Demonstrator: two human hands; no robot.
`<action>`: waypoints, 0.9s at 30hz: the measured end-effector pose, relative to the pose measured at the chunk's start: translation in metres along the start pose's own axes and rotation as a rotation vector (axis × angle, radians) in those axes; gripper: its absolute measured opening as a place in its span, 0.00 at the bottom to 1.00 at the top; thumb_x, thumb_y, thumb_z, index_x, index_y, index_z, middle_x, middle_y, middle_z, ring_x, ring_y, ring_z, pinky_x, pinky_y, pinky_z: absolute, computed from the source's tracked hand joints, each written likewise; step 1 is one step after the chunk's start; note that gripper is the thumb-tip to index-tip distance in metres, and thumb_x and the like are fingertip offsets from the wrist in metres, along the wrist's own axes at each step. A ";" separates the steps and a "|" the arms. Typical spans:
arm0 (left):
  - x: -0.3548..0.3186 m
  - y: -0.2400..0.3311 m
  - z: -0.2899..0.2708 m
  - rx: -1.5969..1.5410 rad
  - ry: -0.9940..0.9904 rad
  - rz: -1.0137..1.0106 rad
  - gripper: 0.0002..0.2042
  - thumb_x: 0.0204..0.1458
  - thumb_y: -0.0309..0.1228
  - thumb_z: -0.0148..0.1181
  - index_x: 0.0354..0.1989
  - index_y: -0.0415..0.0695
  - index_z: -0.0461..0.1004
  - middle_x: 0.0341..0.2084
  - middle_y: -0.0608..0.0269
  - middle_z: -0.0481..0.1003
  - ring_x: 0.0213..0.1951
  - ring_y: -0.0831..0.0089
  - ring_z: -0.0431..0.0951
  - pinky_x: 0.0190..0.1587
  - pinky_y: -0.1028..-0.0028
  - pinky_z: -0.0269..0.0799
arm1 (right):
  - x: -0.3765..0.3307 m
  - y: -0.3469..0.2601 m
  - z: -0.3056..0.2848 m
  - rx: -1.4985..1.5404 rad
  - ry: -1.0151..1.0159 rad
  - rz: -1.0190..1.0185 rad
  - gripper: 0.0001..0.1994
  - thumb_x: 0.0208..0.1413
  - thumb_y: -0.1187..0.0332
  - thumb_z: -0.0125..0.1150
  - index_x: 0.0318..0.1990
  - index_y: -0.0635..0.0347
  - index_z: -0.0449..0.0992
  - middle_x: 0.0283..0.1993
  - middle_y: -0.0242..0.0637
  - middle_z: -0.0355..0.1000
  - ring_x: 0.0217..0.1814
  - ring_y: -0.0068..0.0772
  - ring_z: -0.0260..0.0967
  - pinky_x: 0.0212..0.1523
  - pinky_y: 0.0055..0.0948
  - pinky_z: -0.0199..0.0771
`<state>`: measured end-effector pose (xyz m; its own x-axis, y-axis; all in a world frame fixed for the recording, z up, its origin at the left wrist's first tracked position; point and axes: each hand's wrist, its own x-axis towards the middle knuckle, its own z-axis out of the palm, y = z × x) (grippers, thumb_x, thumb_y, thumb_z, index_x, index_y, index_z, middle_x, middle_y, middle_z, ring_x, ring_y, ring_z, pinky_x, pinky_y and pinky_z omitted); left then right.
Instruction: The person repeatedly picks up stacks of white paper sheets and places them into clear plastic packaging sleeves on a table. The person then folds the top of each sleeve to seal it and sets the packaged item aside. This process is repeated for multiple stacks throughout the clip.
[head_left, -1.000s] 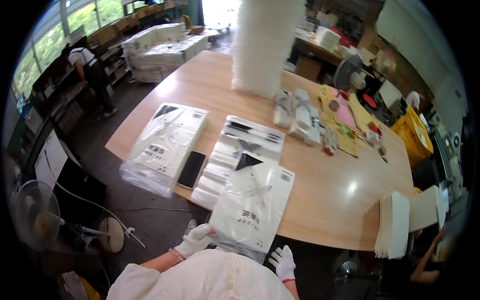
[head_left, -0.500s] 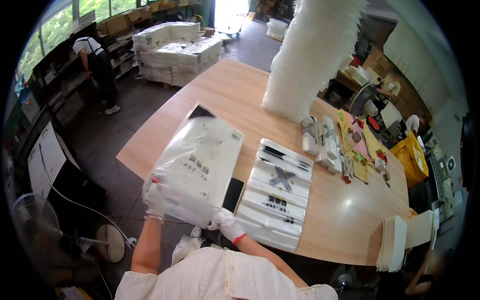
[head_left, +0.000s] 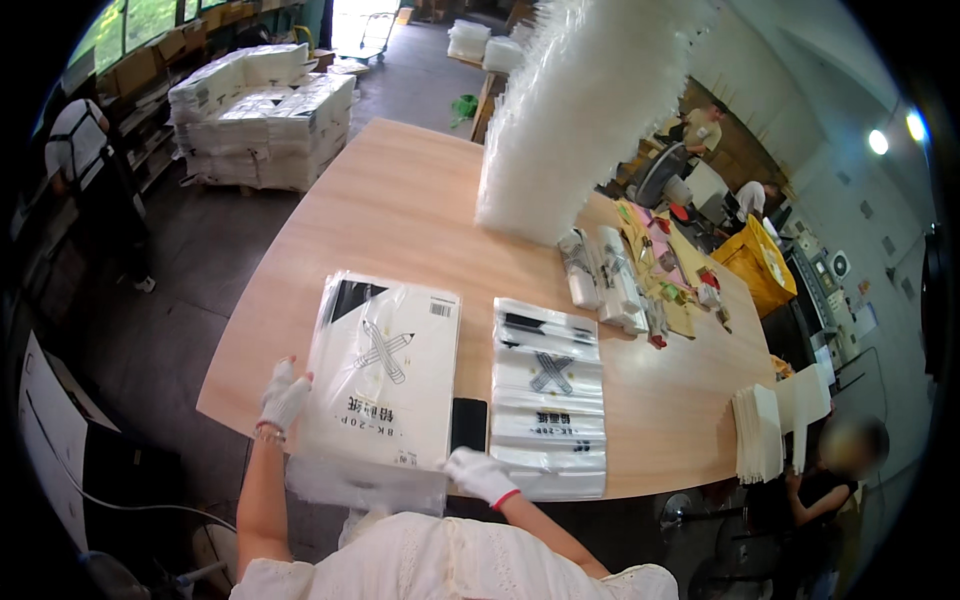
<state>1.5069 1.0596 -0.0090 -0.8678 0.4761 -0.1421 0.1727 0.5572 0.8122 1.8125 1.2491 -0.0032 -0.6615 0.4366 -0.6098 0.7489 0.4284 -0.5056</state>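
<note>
A pack of white paper in a clear plastic bag, printed with crossed pencils, lies on the table in front of me. The bag's loose open end hangs blurred over the near edge. My left hand, in a white glove with bare fingertips, is open beside the pack's left edge, fingers stretched out. At the pack's near right corner, the gloved fingers of my right hand are closed on the bag's edge. Right of the pack lies a stack of empty printed bags, with a black flat object between them.
A tall stack of translucent sheets stands at the table's far side. Wrapped packets and small tools lie right of it. White boards stand at the right edge. People work at left and right; a wrapped pallet load stands behind.
The bagged pack has gone from tilted in my hands to flat on the table. My left hand has let go of the bag. The view has shifted to the right.
</note>
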 end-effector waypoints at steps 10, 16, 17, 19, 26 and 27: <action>0.108 0.005 0.051 -0.081 -0.361 -0.092 0.21 0.55 0.46 0.45 0.46 0.40 0.68 0.36 0.52 0.75 0.40 0.63 0.75 0.41 0.67 0.67 | 0.209 0.005 -0.019 0.720 0.373 -0.335 0.16 0.57 0.65 0.48 0.51 0.58 0.59 0.44 0.39 0.65 0.41 0.31 0.64 0.42 0.31 0.68; 0.132 -0.042 0.069 -0.519 -0.464 -0.180 0.14 0.55 0.36 0.49 0.45 0.41 0.69 0.33 0.61 0.74 0.30 0.73 0.74 0.30 0.72 0.70 | 0.235 0.031 0.005 0.957 0.313 -0.370 0.24 0.58 0.64 0.47 0.60 0.58 0.51 0.53 0.42 0.62 0.53 0.36 0.62 0.51 0.37 0.66; 0.133 -0.049 0.066 -0.614 -0.440 -0.183 0.13 0.55 0.35 0.49 0.46 0.42 0.68 0.32 0.62 0.74 0.29 0.74 0.74 0.29 0.72 0.71 | 0.227 0.010 0.004 0.881 0.357 -0.321 0.25 0.58 0.64 0.48 0.61 0.59 0.51 0.54 0.44 0.60 0.54 0.38 0.61 0.53 0.37 0.65; 0.128 -0.039 0.068 -0.496 -0.354 -0.242 0.15 0.56 0.35 0.49 0.48 0.42 0.67 0.32 0.63 0.73 0.28 0.75 0.73 0.29 0.72 0.71 | 0.212 -0.009 -0.001 0.685 0.478 -0.252 0.27 0.57 0.62 0.48 0.62 0.61 0.50 0.57 0.48 0.58 0.57 0.42 0.58 0.55 0.37 0.61; 0.075 -0.064 0.058 0.331 0.119 0.374 0.31 0.54 0.30 0.48 0.64 0.33 0.45 0.63 0.48 0.51 0.64 0.61 0.51 0.62 0.69 0.49 | 0.050 -0.010 -0.056 0.510 0.706 -0.443 0.32 0.59 0.60 0.50 0.64 0.66 0.47 0.65 0.55 0.51 0.66 0.45 0.52 0.62 0.33 0.56; 0.039 -0.025 0.056 0.155 0.057 0.368 0.31 0.54 0.29 0.47 0.65 0.34 0.42 0.66 0.48 0.45 0.67 0.62 0.44 0.65 0.70 0.42 | 0.030 0.026 -0.050 0.718 0.753 -0.524 0.31 0.59 0.61 0.50 0.65 0.65 0.47 0.65 0.52 0.51 0.66 0.43 0.52 0.62 0.33 0.56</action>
<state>1.4946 1.1023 -0.0664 -0.7587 0.6269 0.1774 0.5410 0.4545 0.7076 1.8101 1.3130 -0.0045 -0.5730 0.8014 0.1713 0.0677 0.2546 -0.9647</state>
